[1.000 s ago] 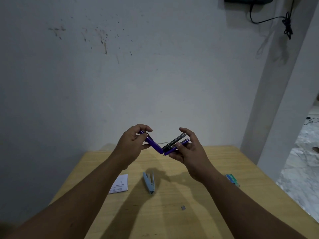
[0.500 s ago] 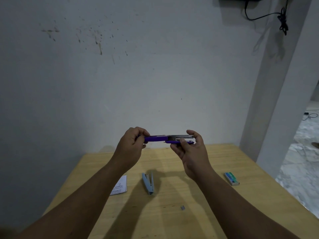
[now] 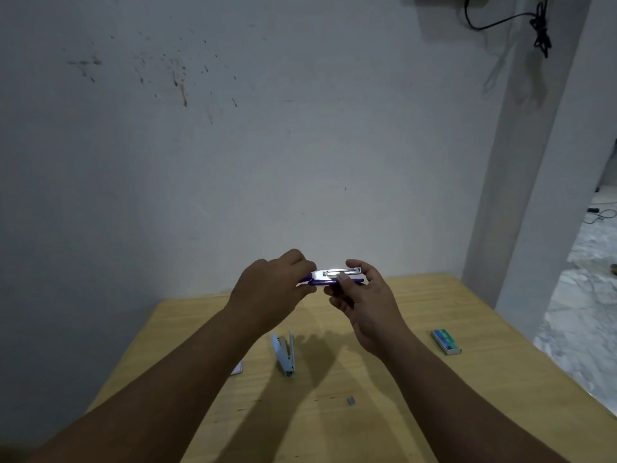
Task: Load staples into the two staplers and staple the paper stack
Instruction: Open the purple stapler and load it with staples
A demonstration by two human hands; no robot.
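Both hands hold a purple stapler level in the air above the wooden table, its shiny metal staple rail facing me. My left hand grips its left end, fingers curled over the top. My right hand holds the right end, thumb on the front and fingers behind. A light blue stapler lies on the table below, partly open. A green staple box lies to the right. A small strip of staples lies nearer to me. A corner of white paper shows behind my left forearm.
The table stands against a grey wall, with a pillar at its right back corner. A black cable hangs on the wall high up. Past the table's right edge lies a pale floor.
The purple stapler was spread open in a V a second ago; now its two halves are folded together and held level. My left hand has moved closer to the right hand.
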